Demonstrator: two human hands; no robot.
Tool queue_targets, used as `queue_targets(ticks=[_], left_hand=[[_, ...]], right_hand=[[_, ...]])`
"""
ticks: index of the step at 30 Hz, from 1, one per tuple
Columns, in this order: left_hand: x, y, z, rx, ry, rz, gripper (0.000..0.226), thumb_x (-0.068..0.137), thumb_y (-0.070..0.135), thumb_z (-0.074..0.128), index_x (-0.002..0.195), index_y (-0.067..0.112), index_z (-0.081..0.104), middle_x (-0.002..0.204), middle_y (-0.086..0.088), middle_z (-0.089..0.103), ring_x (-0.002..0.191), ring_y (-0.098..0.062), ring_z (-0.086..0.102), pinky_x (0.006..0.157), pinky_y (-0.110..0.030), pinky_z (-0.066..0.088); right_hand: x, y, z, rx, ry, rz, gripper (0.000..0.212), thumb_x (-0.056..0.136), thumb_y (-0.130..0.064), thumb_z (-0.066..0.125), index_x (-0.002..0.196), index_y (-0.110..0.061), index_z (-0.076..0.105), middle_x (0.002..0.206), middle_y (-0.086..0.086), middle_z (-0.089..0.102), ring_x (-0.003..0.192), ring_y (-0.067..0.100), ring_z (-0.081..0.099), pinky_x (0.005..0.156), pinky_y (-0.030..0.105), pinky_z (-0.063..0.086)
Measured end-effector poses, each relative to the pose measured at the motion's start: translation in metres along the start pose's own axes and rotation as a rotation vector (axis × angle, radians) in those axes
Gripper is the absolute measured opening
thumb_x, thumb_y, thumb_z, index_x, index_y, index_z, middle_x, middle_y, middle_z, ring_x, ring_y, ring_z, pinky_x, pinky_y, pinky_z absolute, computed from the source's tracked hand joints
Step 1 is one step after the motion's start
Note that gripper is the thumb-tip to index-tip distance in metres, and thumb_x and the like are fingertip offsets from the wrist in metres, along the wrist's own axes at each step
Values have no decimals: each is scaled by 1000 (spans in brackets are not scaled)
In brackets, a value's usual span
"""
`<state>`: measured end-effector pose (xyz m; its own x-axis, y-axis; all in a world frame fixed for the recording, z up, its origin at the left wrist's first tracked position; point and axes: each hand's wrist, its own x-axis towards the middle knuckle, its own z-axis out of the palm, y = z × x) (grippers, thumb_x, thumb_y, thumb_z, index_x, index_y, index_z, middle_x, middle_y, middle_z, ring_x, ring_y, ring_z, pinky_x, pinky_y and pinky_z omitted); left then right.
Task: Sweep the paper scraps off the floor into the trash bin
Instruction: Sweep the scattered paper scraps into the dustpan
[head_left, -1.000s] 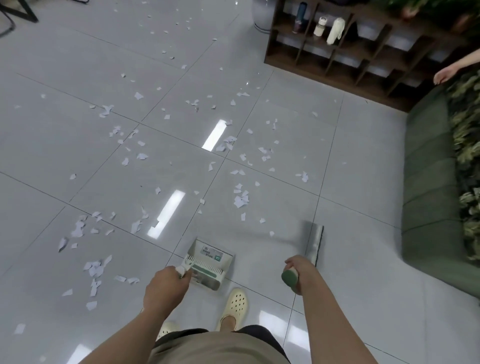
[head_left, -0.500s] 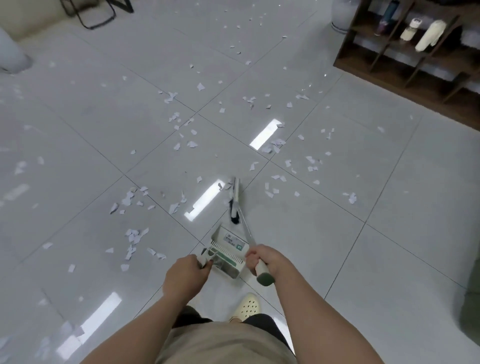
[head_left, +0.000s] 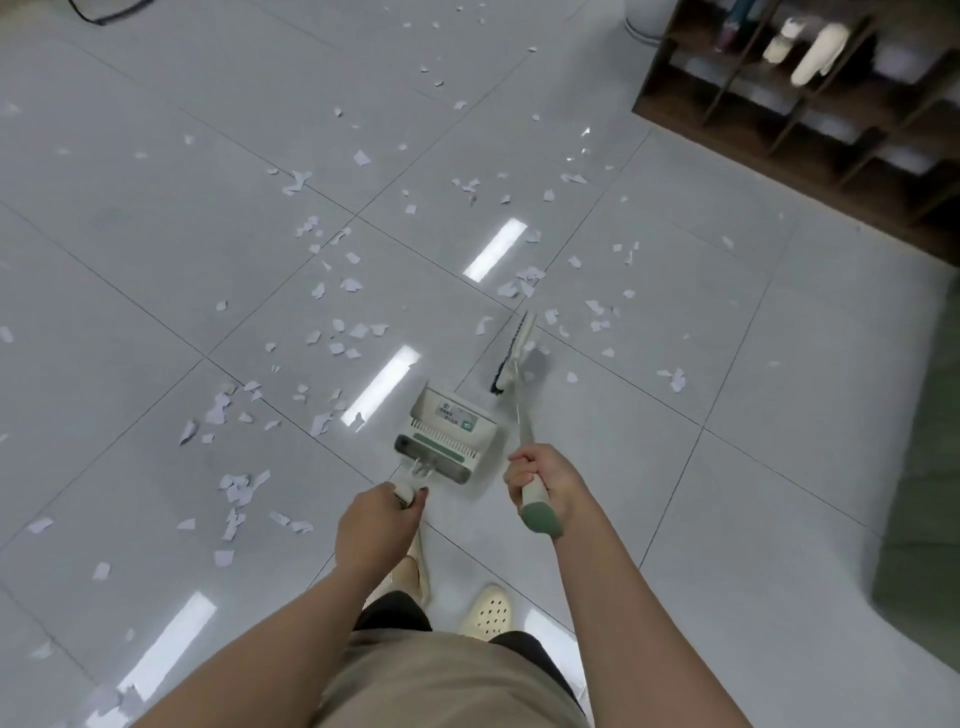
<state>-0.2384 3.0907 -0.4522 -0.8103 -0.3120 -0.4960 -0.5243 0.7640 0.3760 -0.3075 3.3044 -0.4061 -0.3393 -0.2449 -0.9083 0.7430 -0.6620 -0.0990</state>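
Scraps left of dustpan: a loose scatter of paper scraps (head_left: 234, 410) is spread over the floor (head_left: 130, 249) left of the dustpan (head_left: 451, 434); too many to be counted, dozens at a guess.
Left hand: the left hand (head_left: 378, 525) is seen with its fingers curled round the dustpan's handle, on the near side of the dustpan.
Dustpan: one; its open mouth is turned away from the person.
Right hand: the right hand (head_left: 545, 480) is clamped on the broom (head_left: 514, 358) handle, just right of the dustpan.
Broom: one; its long axis runs from the hand away past the dustpan's right edge, head beyond the mouth.
Key relation: more scraps (head_left: 597, 317) lie beyond and right of the dustpan, nearest the broom head, so the right hand is judged better placed.
Trash bin: none seen.
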Motion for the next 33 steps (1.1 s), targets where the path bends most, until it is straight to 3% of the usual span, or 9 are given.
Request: queue_targets(ticks=[4,7,13,18,22,26,30,33], left_hand=[[36,18,-9,36,-57,50,50,96,60,53,71,16,55,65,-1,61,62,-19,60,54,-30,43],[61,32,-19,-8,-100,68,47,98,57,54,71,19,53,68,0,61,63,-18,58,53,-29,38],[107,39,-41,-2,-172,103,48,97,59,54,77,16,56,75,-2,64,68,-21,62,60,-31,46],[129,36,-55,22,-205,130,45,96,59,56,77,19,56,73,0,64,68,-19,62,56,-29,43],[141,36,-63,100,-198,123,49,96,60,55,76,16,58,69,-1,63,63,-18,61,53,-28,42],[150,49,-67,128,-178,88,51,97,58,56,73,13,58,66,-4,63,60,-18,60,52,-28,41],[152,62,-64,98,-139,4,53,97,60,55,72,13,55,64,-4,62,59,-19,59,53,-29,41],[152,78,-58,65,-80,-53,57,97,61,55,63,15,49,57,-1,55,53,-18,53,51,-28,38]], right_hand=[[-2,-23,-9,48,217,-143,21,89,2,49,79,-13,38,51,-2,34,30,7,34,29,15,32],[-10,-38,-20,72,350,-181,14,89,2,48,84,-11,44,51,1,39,30,9,36,31,14,34],[-13,-55,-25,240,428,-272,20,89,3,43,78,-14,41,67,-2,37,28,7,37,29,13,32],[-1,-71,-30,245,401,-226,19,89,0,45,84,-16,37,58,-6,34,28,7,37,30,12,31],[34,-75,-10,174,357,-117,21,86,3,48,96,-15,44,55,1,40,30,9,40,28,16,34],[76,-83,39,-216,294,44,13,89,4,47,83,-7,47,50,5,42,29,11,39,29,17,35],[91,-109,57,-308,177,137,18,88,7,45,83,-10,42,46,2,38,31,9,35,28,17,32],[90,-148,44,-246,47,185,25,90,4,47,76,-14,37,50,-3,33,30,5,31,27,15,29]])
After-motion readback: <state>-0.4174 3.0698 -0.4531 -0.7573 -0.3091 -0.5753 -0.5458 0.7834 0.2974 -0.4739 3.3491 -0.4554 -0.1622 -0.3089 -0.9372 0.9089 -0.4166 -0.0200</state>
